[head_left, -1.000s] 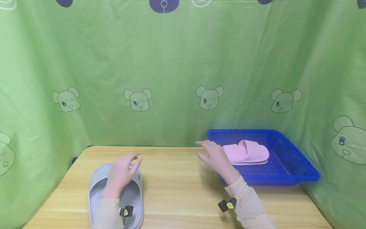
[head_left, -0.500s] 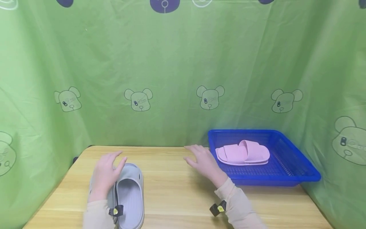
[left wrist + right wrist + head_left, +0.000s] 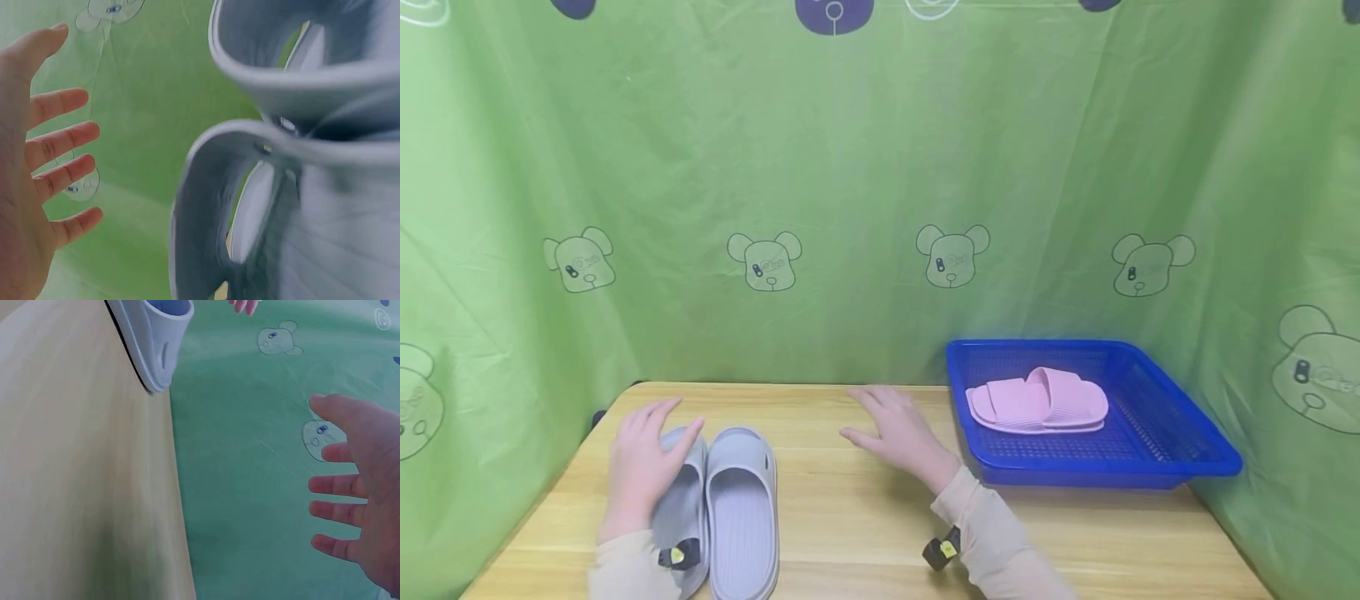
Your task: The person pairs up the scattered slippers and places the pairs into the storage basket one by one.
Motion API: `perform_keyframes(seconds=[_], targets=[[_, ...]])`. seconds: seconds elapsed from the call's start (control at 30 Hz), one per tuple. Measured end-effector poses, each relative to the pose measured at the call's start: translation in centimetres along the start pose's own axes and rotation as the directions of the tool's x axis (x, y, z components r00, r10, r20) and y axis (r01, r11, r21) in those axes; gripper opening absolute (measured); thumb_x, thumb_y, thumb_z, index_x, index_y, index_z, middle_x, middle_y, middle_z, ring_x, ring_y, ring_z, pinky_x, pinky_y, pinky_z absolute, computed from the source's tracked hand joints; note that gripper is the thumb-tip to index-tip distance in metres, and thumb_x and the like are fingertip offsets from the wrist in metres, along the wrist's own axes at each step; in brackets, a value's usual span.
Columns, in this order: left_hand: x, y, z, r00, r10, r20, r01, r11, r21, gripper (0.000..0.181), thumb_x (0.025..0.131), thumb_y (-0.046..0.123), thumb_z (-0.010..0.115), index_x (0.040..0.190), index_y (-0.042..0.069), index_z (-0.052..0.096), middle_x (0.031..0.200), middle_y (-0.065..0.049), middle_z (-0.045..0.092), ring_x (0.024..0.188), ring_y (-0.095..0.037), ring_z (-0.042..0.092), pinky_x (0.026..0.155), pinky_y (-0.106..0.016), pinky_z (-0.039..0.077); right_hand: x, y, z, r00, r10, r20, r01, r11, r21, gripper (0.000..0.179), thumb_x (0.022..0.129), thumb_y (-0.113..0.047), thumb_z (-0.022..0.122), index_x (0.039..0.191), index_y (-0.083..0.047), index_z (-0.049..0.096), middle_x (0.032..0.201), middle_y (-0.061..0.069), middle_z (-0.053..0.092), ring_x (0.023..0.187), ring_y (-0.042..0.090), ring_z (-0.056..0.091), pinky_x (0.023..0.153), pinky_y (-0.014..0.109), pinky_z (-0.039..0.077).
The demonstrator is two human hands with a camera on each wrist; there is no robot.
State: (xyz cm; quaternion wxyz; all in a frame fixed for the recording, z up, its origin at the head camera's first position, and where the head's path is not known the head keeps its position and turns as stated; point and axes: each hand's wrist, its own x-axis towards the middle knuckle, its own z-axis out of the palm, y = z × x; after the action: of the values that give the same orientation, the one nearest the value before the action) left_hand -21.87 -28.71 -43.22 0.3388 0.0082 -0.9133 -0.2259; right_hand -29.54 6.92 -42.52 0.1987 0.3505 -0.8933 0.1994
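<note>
Two grey slippers stand side by side at the left of the table in the head view. The right-hand slipper (image 3: 741, 508) is fully seen; the left-hand slipper (image 3: 681, 504) is partly covered by my left hand (image 3: 643, 462). That hand hovers above it with fingers spread, holding nothing; in the left wrist view both slippers loom large beside my fingers (image 3: 65, 137). My right hand (image 3: 898, 433) is over the table between the slippers and the basket, its fingers extended and bare. A pair of pink slippers (image 3: 1037, 402) lies inside the blue basket (image 3: 1112, 479).
The wooden table (image 3: 850, 542) ends at a green curtain (image 3: 850, 333) printed with bear heads, which also encloses both sides. The basket takes up the table's back right corner. Each wrist wears a small black camera (image 3: 942, 548).
Both hands have moved left. My right hand has come away from the pink slippers and basket, and my left hand has shifted off the right-hand grey slipper, uncovering it.
</note>
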Motion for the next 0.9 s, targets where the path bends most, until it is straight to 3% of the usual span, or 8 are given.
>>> perform_keyframes(seconds=[0.27, 0.53, 0.7, 0.9], targets=[[-0.4, -1.3, -0.7, 0.991, -0.075, 0.108, 0.075, 0.997, 0.005, 0.068, 0.09, 0.048, 0.064, 0.14, 0.005, 0.049, 0.141, -0.025, 0.049, 0.131, -0.049, 0.038, 0.106, -0.067, 0.027, 1.0, -1.8, 2.1, 0.996, -0.076, 0.05, 0.076, 0.997, 0.012, 0.071, 0.088, -0.056, 0.061, 0.144, -0.016, 0.045, 0.142, 0.009, 0.051, 0.13, 0.029, 0.05, 0.108, 0.052, 0.043], [-0.7, -2.8, -0.7, 0.97, -0.134, 0.2, 0.133, 0.991, 0.021, 0.078, 0.092, 0.055, 0.057, 0.15, 0.008, 0.036, 0.15, -0.03, 0.035, 0.137, -0.052, 0.029, 0.107, -0.071, 0.022, 2.3, -3.6, 4.0, 0.987, -0.117, 0.112, 0.113, 0.993, 0.037, 0.079, 0.087, -0.06, 0.06, 0.149, -0.016, 0.036, 0.149, 0.011, 0.043, 0.138, 0.029, 0.042, 0.114, 0.052, 0.036], [-0.9, -2.9, -0.6, 0.938, -0.179, 0.296, 0.174, 0.984, 0.044, 0.082, 0.093, 0.059, 0.051, 0.153, 0.008, 0.027, 0.154, -0.033, 0.025, 0.14, -0.056, 0.02, 0.107, -0.076, 0.016, 2.8, -4.6, 5.2, 0.98, -0.13, 0.152, 0.126, 0.991, 0.035, 0.08, 0.088, -0.061, 0.059, 0.151, -0.017, 0.033, 0.153, 0.012, 0.038, 0.143, 0.032, 0.037, 0.116, 0.052, 0.033], [-1.3, -3.6, -0.1, 0.88, -0.244, 0.408, 0.243, 0.969, 0.055, 0.086, 0.094, 0.065, 0.043, 0.156, 0.012, 0.016, 0.157, -0.033, 0.013, 0.143, -0.057, 0.008, 0.104, -0.081, 0.01, 3.1, -5.6, 6.7, 0.963, -0.135, 0.231, 0.124, 0.99, 0.065, 0.083, 0.089, -0.063, 0.056, 0.153, -0.019, 0.028, 0.158, 0.013, 0.031, 0.147, 0.034, 0.029, 0.12, 0.05, 0.026]])
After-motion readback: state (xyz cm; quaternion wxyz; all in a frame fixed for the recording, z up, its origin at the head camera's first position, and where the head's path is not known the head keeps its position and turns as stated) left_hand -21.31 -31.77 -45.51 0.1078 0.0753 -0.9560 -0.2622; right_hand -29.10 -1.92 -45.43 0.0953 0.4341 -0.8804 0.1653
